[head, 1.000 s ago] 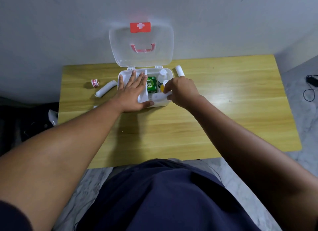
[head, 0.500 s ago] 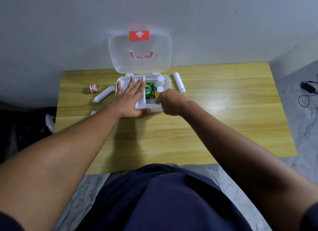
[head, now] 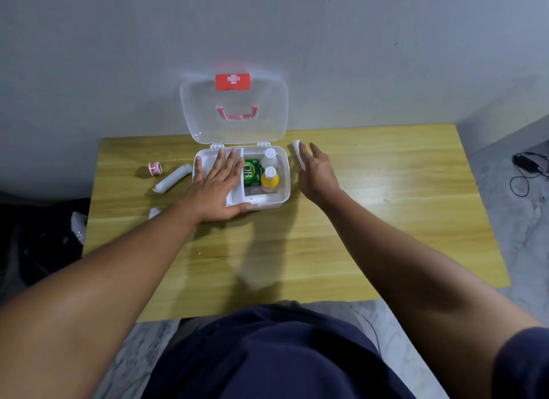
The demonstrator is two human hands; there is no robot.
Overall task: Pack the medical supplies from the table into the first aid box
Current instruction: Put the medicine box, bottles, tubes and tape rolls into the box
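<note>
leaving the first aid box (head: 283, 172), the right hand (head: 318, 172) has moved right, fingers spread and empty, over the white roll (head: 298, 152); left hand (head: 217, 187) lies flat on the box.

Dim, soft light; perhaps slight edge distortion.

The right hand (head: 318, 172) has left the front edge of the first aid box (head: 283, 172), where it was closed on a white tube a second ago, and now hangs open just right of the box, fingers over the white roll (head: 297, 152) there. The tube (head: 258, 198) now lies inside the box along its front wall.
</note>
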